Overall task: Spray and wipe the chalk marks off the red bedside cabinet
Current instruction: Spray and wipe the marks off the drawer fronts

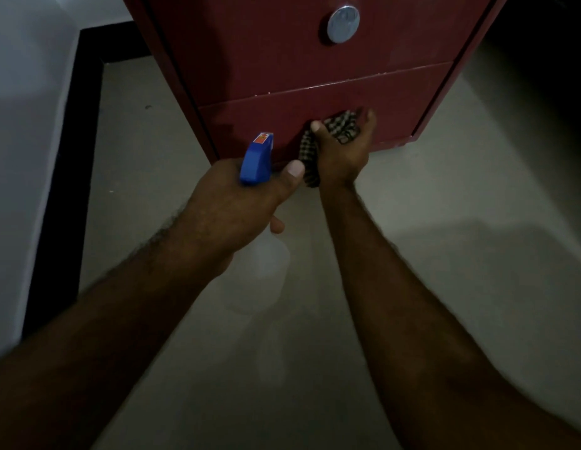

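low, left hand (237, 203) grips spray bottle (256, 159); right hand (342, 155) clutches checked cloth (343, 124) against red cabinet (266, 60) below knob (343, 23).

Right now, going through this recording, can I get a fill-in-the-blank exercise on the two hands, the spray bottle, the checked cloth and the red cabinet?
1. The left hand grips a translucent plastic spray bottle whose trigger head is ____.
2. The right hand presses a checked cloth against the ____ drawer front of the red bedside cabinet.
3. The round silver knob sits on the ____ drawer front.

Missing words: blue; lower; upper.
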### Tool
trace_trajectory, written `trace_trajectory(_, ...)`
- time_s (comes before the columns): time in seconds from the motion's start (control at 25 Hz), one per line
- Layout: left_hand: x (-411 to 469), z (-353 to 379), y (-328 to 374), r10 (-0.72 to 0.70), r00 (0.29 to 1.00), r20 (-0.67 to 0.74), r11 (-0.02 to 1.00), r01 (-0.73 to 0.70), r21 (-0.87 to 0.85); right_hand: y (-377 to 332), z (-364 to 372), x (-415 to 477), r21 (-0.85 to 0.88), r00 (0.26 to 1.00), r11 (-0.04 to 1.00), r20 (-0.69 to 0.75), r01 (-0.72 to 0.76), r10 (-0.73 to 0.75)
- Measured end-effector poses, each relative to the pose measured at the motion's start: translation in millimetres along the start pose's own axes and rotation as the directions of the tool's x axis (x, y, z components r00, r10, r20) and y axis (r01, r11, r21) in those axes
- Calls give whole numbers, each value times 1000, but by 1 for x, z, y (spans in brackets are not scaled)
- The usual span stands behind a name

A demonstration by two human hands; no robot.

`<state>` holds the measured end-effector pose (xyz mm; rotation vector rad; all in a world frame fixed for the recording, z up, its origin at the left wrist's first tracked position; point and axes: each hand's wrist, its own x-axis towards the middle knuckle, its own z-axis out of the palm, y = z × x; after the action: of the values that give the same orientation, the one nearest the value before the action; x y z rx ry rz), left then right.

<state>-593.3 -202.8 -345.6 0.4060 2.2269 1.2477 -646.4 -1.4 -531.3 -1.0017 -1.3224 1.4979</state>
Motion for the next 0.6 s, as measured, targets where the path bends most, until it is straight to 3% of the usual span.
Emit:
trace_trajectory(0.12,0,-1,-1,-11,1000,-10,999,12,36,6,-1,4,-39,998,998,34,51,-50)
trace_trajectory(0.2,1,0,0,-19,1000,-15,999,19,37,2,3,8,116,996,989,-5,-92,93)
trace_trajectory(0.28,1,1,1,-16,1000,-12,999,17,32,-6,8,10,396,944,866,8,-305,329)
trace_trajectory(0.36,-1,2,2,-10,1000,-6,999,10,41,-11,12,14,565,890,722,49,-400,454)
trace_trajectory(0.44,-3,2,2,0,1000,-1,999,0,39,-9,9,15,474,922,811,7,-344,387)
trace_trajectory(0.52,-2,1,1,-3,1000,-3,1000,3,31,-4,1,13,212,982,961,-25,-176,185)
trace_trajectory(0.6,-2,1,1,-21,1000,-4,999,21,29,-1,-2,14,36,999,998,6,-52,52)
